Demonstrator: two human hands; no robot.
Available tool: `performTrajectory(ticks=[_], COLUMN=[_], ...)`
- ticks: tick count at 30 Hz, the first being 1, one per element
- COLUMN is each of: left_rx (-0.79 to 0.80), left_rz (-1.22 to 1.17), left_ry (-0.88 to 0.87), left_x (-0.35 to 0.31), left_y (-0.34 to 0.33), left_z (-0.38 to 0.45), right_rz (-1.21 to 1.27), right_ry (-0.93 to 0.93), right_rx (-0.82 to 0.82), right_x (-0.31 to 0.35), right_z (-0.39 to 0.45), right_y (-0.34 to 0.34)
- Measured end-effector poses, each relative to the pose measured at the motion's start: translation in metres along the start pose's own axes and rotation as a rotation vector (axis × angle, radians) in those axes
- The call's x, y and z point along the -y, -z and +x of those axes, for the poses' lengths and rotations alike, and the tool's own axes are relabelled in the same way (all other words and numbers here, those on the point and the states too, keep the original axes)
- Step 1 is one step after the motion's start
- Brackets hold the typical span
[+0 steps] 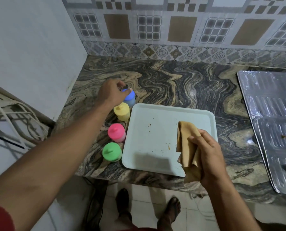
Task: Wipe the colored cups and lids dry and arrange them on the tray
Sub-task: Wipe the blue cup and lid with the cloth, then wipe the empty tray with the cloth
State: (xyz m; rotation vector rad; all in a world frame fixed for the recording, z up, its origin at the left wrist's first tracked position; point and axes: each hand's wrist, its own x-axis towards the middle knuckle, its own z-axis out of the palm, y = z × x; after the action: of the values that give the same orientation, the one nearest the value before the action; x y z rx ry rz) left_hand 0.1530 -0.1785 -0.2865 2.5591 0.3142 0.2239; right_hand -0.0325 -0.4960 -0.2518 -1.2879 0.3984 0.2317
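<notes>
Head cam: blue cup (130,99) lid pinched from above by left hand (111,94); tan cloth (188,147) clenched in right hand (209,157) over tray (155,117).

No readable text, labels, brands or numbers anywhere (wall tiles bear patterns only).

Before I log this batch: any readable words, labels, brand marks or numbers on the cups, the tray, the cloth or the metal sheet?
None readable anywhere.
Blue lidded plastic cup, yellow lidded cup, pink lidded cup, green lidded cup: plain, no print showing.
Pale rectangular plastic tray: brown specks only, no marking.
Tan folded cloth: plain.
Ribbed shiny metal sheet: embossed ridges only, no text.
</notes>
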Motion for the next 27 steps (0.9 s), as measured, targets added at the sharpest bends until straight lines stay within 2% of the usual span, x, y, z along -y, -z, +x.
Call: performTrajectory(ticks=[4, 8, 11, 16, 22, 27], left_rx=[-0.081, -0.165, -0.126, 0.007, 0.092, 0.108], left_rz=[-0.106, -0.226, -0.247, -0.212, -0.155, -0.119], left_ry=[-0.104, -0.165, -0.182, -0.125, -0.174, -0.305], left_x=[-0.012, -0.029, -0.036, -0.017, 0.011, 0.030], left_y=[0.009, 0.013, 0.009, -0.034, -0.077, -0.093], left_z=[-0.051, -0.136, -0.204, -0.282, -0.315, -0.303], right_rz=[-0.040, -0.214, -0.396, -0.719, -1.174, -1.306], right_ry=[-0.026, 0.058, 0.162, 0.392, 0.708, 0.943], right_rx=[0.071, 0.168, 0.196, 0.427, 0.691, 0.738], right_x=[-0.010, -0.022, -0.027, -0.041, -0.085, -0.123], right_z=[0.020, 0.043, 0.054, 0.067, 0.077, 0.090], right_y=[0.006, 0.008, 0.004, -0.010, -0.032, -0.039])
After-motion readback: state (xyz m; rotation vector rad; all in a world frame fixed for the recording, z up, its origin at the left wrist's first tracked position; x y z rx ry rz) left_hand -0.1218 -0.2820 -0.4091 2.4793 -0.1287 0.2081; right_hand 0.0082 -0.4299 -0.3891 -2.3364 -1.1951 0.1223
